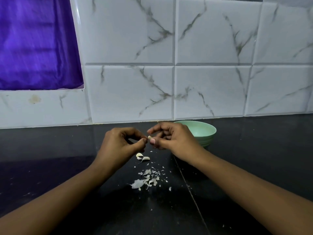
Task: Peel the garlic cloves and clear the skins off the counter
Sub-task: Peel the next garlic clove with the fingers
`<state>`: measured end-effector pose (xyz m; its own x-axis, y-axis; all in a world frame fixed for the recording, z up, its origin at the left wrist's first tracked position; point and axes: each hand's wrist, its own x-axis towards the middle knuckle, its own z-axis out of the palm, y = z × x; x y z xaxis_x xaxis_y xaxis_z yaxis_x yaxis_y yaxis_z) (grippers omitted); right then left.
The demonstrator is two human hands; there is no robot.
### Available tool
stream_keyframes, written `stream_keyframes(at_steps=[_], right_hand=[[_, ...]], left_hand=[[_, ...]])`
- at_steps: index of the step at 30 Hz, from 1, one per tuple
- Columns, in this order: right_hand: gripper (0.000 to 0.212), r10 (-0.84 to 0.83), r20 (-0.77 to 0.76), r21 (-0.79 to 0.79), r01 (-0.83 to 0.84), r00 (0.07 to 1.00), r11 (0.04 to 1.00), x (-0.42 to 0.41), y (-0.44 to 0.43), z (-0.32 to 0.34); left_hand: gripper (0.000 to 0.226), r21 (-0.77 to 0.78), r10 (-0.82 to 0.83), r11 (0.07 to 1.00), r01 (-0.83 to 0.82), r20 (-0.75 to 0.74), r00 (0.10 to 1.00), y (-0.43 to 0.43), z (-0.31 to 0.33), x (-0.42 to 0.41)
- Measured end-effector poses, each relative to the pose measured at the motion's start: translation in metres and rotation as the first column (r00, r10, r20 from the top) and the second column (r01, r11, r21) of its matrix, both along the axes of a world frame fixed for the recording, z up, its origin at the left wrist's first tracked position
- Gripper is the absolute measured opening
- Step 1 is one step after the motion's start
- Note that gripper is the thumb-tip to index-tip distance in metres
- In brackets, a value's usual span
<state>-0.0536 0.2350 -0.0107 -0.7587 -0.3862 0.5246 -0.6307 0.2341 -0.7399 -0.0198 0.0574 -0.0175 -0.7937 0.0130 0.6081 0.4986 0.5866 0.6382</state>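
A small pale garlic clove (149,137) is held above the black counter (50,158), between the fingertips of both hands. My left hand (121,144) pinches it from the left with thumb and forefinger. My right hand (171,139) pinches it from the right, its thumb nail right beside the clove. Below the hands lie two garlic cloves (142,157) on the counter. A scatter of thin white garlic skins (147,179) lies nearer to me.
A light green bowl (201,131) stands on the counter behind my right hand, against the marble-patterned tiled wall (169,65). A purple cloth (33,43) hangs at the upper left. A seam (191,192) runs through the counter on the right.
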Motion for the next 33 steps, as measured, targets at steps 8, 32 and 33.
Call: stream_keyframes(at_steps=[8, 32, 33], right_hand=[[0.007, -0.196, 0.027, 0.418, 0.167, 0.980, 0.893, -0.014, 0.010, -0.006], [0.012, -0.193, -0.380, 0.492, 0.374, 0.905, 0.786, -0.023, 0.003, -0.029], [0.012, -0.171, -0.393, 0.531, 0.375, 0.903, 0.760, -0.022, 0.002, -0.029]], left_hand=[[0.008, -0.389, 0.160, 0.921, -0.008, 0.359, 0.919, -0.017, 0.001, -0.019], [0.066, -0.582, 0.202, 0.811, 0.060, 0.375, 0.905, -0.008, 0.003, -0.008], [0.064, -0.587, 0.206, 0.807, 0.061, 0.377, 0.903, -0.007, 0.003, -0.008]])
